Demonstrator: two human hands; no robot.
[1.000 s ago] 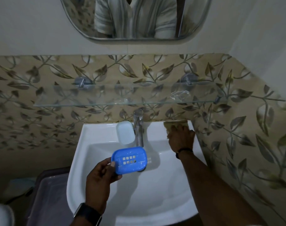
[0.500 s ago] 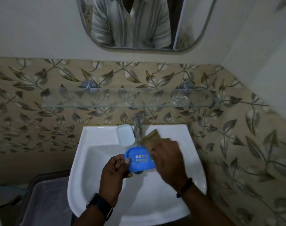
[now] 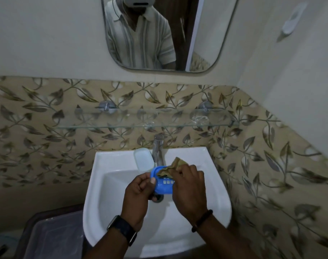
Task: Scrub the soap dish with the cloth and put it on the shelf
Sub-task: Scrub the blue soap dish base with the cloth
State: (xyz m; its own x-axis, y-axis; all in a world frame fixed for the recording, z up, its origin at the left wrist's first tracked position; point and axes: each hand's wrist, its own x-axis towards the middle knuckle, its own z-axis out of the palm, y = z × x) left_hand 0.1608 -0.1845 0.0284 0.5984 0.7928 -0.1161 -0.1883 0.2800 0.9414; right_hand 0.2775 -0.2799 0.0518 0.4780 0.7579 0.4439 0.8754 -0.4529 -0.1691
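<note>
A blue slotted soap dish (image 3: pixel 164 183) hangs over the white sink basin (image 3: pixel 122 193), gripped at its left edge by my left hand (image 3: pixel 139 193). My right hand (image 3: pixel 189 187) holds a crumpled olive-brown cloth (image 3: pixel 171 168) and presses it onto the far part of the dish. The glass shelf (image 3: pixel 133 120) runs along the leaf-patterned tiles above the tap, with nothing large on it.
A white soap bar (image 3: pixel 143 158) lies on the sink's back rim left of the chrome tap (image 3: pixel 158 148). A mirror (image 3: pixel 159 32) hangs above. A dark bin with a translucent lid (image 3: pixel 52 238) stands lower left. The tiled wall closes in on the right.
My right hand took the cloth from the sink's back right corner and brought it onto the dish. My left hand drew the dish in closer over the drain.
</note>
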